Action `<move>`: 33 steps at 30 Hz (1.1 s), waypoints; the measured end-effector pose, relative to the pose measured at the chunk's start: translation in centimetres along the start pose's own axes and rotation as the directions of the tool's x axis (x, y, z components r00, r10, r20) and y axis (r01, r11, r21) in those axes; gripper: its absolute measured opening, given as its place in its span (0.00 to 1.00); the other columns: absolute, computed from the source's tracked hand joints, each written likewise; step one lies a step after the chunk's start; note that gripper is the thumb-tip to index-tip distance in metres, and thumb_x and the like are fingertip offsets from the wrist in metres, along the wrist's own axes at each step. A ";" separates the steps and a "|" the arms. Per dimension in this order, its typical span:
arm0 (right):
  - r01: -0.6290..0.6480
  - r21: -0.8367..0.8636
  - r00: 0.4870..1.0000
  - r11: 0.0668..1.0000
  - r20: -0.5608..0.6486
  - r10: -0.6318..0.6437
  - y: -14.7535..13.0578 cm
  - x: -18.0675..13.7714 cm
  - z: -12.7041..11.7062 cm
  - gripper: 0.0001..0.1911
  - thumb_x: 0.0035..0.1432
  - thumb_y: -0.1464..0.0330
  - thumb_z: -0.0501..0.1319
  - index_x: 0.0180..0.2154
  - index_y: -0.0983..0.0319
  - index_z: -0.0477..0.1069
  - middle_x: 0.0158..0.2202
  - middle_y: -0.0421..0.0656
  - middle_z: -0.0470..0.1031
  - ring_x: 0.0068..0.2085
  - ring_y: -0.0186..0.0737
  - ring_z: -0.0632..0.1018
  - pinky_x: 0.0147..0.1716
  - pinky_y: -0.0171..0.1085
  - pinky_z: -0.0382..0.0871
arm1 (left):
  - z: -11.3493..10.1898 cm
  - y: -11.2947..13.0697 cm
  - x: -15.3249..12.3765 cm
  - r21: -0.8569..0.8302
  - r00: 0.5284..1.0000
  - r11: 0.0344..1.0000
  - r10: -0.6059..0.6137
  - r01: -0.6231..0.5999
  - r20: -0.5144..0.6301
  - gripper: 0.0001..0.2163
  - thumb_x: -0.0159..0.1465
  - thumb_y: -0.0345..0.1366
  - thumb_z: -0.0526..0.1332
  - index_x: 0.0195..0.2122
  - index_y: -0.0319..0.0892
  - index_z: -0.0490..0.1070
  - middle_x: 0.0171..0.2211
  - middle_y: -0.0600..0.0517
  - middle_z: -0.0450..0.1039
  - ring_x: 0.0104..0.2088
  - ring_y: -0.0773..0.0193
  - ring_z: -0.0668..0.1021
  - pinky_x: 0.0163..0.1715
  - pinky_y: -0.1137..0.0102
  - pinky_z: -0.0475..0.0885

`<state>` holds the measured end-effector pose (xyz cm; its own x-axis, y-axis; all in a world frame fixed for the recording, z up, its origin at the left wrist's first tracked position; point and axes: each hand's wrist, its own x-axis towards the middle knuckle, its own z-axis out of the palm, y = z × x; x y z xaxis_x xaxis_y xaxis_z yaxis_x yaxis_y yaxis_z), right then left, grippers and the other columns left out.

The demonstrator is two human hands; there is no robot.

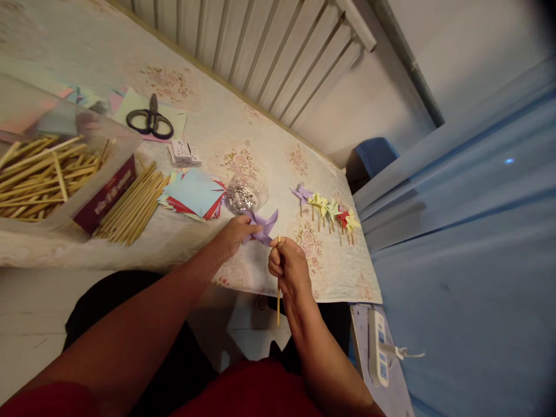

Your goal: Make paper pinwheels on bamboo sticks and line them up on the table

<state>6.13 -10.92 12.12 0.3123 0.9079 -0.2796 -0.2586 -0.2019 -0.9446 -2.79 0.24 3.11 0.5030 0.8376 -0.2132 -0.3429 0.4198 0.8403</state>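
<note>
A purple paper pinwheel (263, 229) is pinched in my left hand (237, 234), just in front of a clear dish of small silvery pins (241, 198). My right hand (290, 260) is closed around a thin wooden stick (278, 307), held upright with its lower end over the table's front edge. The stick's top lies close to the pinwheel's right blade; whether they touch I cannot tell. To the left of the dish lies a stack of cut paper squares (193, 191), light blue on top with red beneath.
Finished pinwheels on sticks (328, 209) lie in a row at the right. Loose sticks (132, 205) are piled beside a plastic bin (56, 208) full of more. Scissors (150, 120) and small white boxes (184, 152) sit farther back. A power strip (379, 347) is at lower right.
</note>
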 end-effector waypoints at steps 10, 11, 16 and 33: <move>0.019 -0.055 0.998 0.998 -0.060 -0.023 0.0 0.1 -0.1 0.07 0.49 0.63 0.60 0.27 0.61 0.67 0.13 0.29 0.55 0.13 0.24 0.49 0.14 0.29 0.37 | 0.0 0.0 0.0 -0.013 1.000 1.000 0.000 0.000 -0.007 0.10 0.46 0.35 0.69 0.27 0.38 0.71 0.22 0.56 0.68 0.22 0.71 0.67 0.23 0.73 0.58; 0.020 -0.056 0.998 0.998 -0.060 -0.023 0.0 0.1 -0.1 0.07 0.50 0.63 0.60 0.27 0.61 0.67 0.13 0.29 0.55 0.13 0.24 0.49 0.14 0.29 0.37 | 0.0 -0.1 0.1 -0.013 1.000 1.000 0.000 0.000 -0.007 0.10 0.45 0.35 0.70 0.27 0.39 0.71 0.22 0.56 0.68 0.22 0.71 0.67 0.23 0.73 0.58; 0.028 -0.042 0.999 0.999 -0.042 -0.029 0.3 0.3 -0.3 0.06 0.48 0.66 0.59 0.29 0.62 0.69 0.14 0.29 0.57 0.14 0.24 0.50 0.15 0.29 0.38 | -0.2 -0.5 0.3 -0.015 1.000 1.000 0.009 -0.008 0.012 0.11 0.45 0.35 0.70 0.26 0.40 0.69 0.21 0.56 0.68 0.22 0.70 0.68 0.24 0.73 0.59; 0.085 0.035 0.927 0.996 -0.369 -0.066 1.6 6.3 -8.5 0.11 0.46 0.70 0.65 0.34 0.62 0.67 0.28 0.43 0.78 0.31 0.40 0.82 0.31 0.37 0.76 | 0.1 0.4 0.2 -0.092 0.999 0.995 -0.029 0.026 -0.032 0.12 0.44 0.31 0.72 0.28 0.37 0.72 0.24 0.55 0.72 0.25 0.70 0.71 0.27 0.74 0.64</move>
<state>15.50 -8.65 7.39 0.6439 0.7197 -0.2599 -0.2627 -0.1110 -0.9585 -2.71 0.53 3.44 0.4869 0.8358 -0.2539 -0.4009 0.4721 0.7851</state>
